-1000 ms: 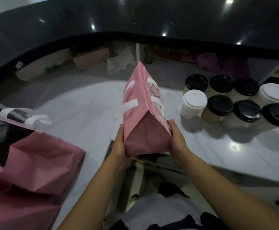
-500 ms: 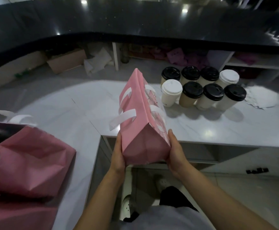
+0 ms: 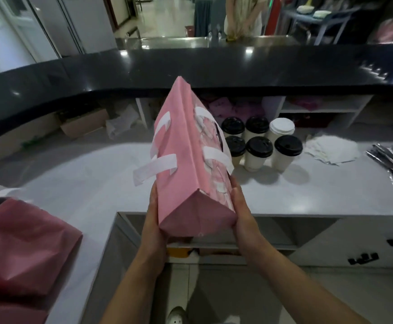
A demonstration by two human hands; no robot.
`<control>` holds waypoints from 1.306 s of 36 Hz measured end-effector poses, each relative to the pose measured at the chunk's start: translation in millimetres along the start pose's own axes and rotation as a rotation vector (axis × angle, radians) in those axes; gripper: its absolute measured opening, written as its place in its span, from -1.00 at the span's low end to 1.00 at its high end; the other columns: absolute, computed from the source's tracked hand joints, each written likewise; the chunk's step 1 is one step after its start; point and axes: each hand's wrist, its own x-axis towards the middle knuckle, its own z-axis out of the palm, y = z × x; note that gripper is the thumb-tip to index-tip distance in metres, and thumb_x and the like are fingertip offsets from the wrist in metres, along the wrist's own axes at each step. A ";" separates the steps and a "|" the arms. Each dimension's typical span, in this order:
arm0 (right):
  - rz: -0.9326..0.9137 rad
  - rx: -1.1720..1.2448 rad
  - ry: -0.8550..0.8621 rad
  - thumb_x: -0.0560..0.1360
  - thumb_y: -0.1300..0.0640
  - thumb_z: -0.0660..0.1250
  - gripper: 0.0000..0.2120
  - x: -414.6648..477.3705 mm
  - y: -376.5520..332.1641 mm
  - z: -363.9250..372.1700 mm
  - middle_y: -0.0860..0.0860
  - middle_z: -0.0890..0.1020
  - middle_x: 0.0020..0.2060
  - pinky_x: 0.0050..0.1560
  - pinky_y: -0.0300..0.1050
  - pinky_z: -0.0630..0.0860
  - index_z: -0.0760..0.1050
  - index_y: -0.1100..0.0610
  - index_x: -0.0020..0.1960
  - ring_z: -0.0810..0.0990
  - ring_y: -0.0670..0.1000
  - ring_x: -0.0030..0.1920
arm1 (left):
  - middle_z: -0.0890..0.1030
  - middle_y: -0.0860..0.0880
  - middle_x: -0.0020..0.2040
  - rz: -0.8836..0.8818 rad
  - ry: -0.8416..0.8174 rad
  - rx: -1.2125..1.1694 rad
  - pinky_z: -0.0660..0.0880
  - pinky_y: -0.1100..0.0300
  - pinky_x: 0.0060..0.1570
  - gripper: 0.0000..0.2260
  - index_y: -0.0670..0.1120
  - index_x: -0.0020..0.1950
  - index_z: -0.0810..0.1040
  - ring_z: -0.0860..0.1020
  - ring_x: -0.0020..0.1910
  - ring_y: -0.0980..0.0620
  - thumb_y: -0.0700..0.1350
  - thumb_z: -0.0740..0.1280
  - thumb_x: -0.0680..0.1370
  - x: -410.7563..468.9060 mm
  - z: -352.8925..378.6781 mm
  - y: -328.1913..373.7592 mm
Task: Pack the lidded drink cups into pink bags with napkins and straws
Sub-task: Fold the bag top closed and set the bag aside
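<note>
A pink paper bag (image 3: 181, 164) with white handles is lifted over the white counter's (image 3: 85, 183) front edge, its flat bottom facing me and its top tilted away. My left hand (image 3: 154, 220) presses flat against the bag's left side. On the right side my right hand (image 3: 242, 213) does the same, fingers straight. Behind the bag stand several lidded cups (image 3: 258, 148), most with black lids, one with a white lid (image 3: 282, 128). A pile of white napkins (image 3: 331, 148) lies right of the cups, with foil-wrapped straws (image 3: 392, 160) further right.
More pink bags (image 3: 20, 242) lie at the near left of the counter. A raised black counter (image 3: 190, 66) runs across the back, with shelves (image 3: 319, 108) beneath it. A person (image 3: 242, 15) stands beyond it. A drawer front (image 3: 354, 242) is below right.
The bag has risen and tipped further away between both hands. My view has lifted, showing the room beyond the black counter.
</note>
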 end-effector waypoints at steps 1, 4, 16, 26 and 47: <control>-0.028 -0.004 0.001 0.52 -0.33 0.18 -0.49 -4.0 -9.5 -12.7 -0.14 0.45 0.42 0.27 -0.22 0.47 0.32 -0.21 0.43 0.43 -0.12 0.41 | 0.68 0.00 0.01 0.014 0.002 -0.002 0.57 0.23 -0.42 -0.61 0.05 0.32 0.50 0.69 -0.23 0.12 0.17 0.02 0.67 -0.8 13.8 1.5; -0.114 -0.026 -0.020 0.40 -0.48 0.27 -0.22 -20.5 -36.8 -53.8 -0.19 0.30 0.51 0.43 -0.07 0.36 0.20 -0.21 0.52 0.29 -0.10 0.50 | 0.68 0.05 -0.13 0.038 -0.030 0.021 0.54 0.25 -0.48 -0.65 0.02 0.20 0.53 0.66 -0.31 0.14 0.14 0.05 0.68 -9.7 61.2 5.7; -0.333 -0.064 0.070 0.38 -0.32 0.44 -0.21 -54.2 -96.2 -224.8 -0.07 0.25 0.53 0.40 0.24 0.39 0.18 -0.30 0.52 0.30 0.06 0.51 | 0.68 0.13 0.13 0.170 -0.206 0.074 0.53 0.17 -0.04 -0.64 0.12 0.41 0.46 0.65 0.07 0.16 0.12 0.07 0.68 -34.5 248.4 -23.4; -0.386 -0.045 0.215 0.57 0.00 0.16 -0.47 -21.8 -117.4 -298.7 -0.21 0.30 0.49 0.22 -0.38 0.44 0.15 -0.19 0.52 0.33 -0.22 0.44 | 0.64 0.13 0.23 0.162 -0.299 0.159 0.58 0.26 -0.15 -0.64 0.16 0.43 0.45 0.62 0.15 0.15 0.13 0.03 0.69 0.0 340.8 -37.5; -0.489 -0.255 0.424 0.64 0.00 0.20 -0.58 178.1 -209.4 -423.7 -0.13 0.38 0.47 0.44 -0.10 0.37 0.29 -0.18 0.49 0.38 -0.13 0.44 | 0.56 0.10 0.33 0.244 -0.489 0.015 0.50 -0.11 0.29 -0.61 0.24 0.41 0.42 0.54 0.31 0.06 0.25 0.02 0.66 192.9 527.1 -10.9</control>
